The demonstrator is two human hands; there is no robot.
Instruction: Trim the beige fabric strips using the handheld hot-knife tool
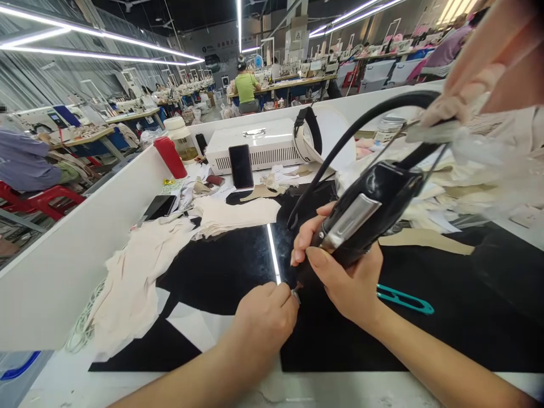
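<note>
My right hand is wrapped round a black handheld power tool with a silver lever on its side. A thick black cord arches up from it. The tool leans down to the left, its lower end close to my left hand. That hand is closed in a fist low over the black table mat. A small metal piece shows at its fingertips; what they grip is mostly hidden. Right of my right wrist lie teal thread snips.
Stacks of pale fabric pieces lie at the left. Behind are a phone, a white metal box and a red bottle. A blurred pinkish shape hangs at upper right. A person in green sits farther off.
</note>
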